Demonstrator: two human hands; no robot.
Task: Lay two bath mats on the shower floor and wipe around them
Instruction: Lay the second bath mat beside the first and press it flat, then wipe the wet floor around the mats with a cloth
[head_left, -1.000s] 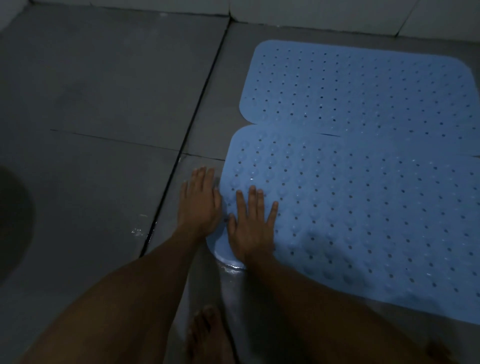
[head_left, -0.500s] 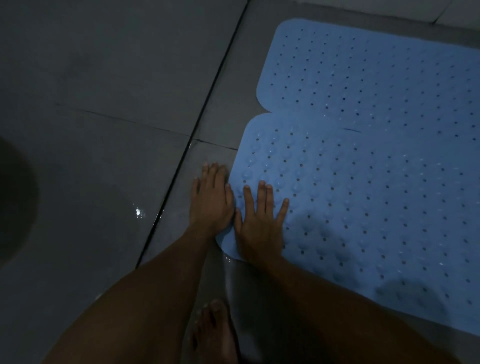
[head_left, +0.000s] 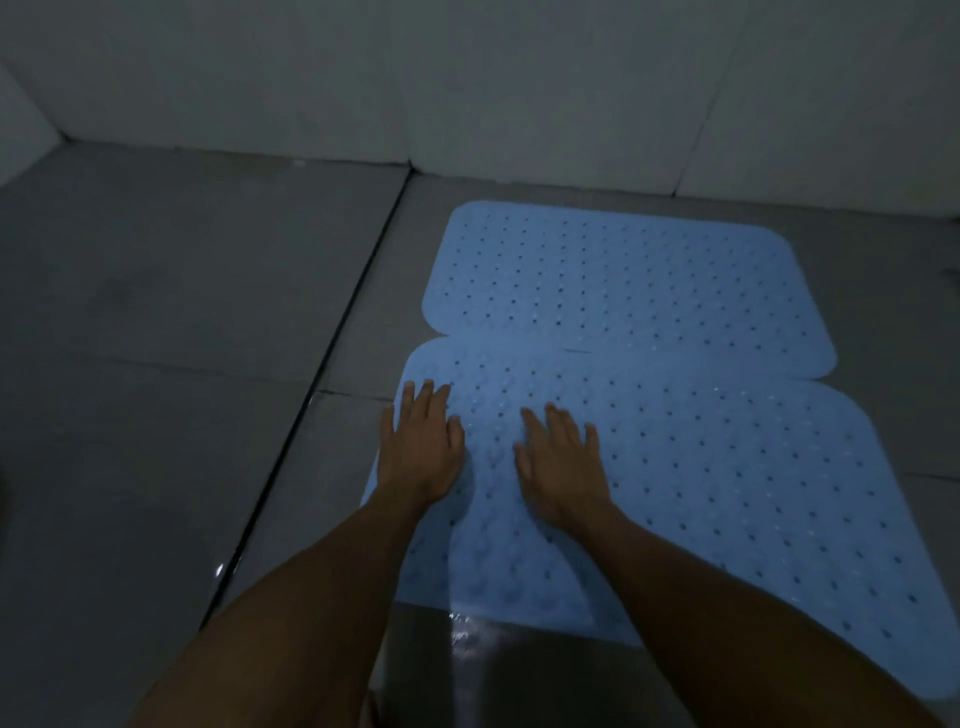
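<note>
Two light blue perforated bath mats lie flat on the grey tiled shower floor (head_left: 171, 322). The far mat (head_left: 623, 275) sits close to the back wall, and the near mat (head_left: 727, 467) lies right in front of it, their long edges touching or slightly overlapping. My left hand (head_left: 421, 447) presses flat on the near mat's left edge, fingers straight. My right hand (head_left: 561, 462) rests flat on the same mat a little to the right, fingers spread. Neither hand holds anything.
White tiled walls (head_left: 467, 78) close the back, meeting the floor just beyond the far mat. A dark grout line or drain channel (head_left: 311, 395) runs diagonally left of the mats. A wet shine (head_left: 467, 631) shows on the floor at the near mat's front edge.
Both hands have moved forward along the near mat and spread apart. The view has tilted up, so the back wall and the whole far mat now show.
</note>
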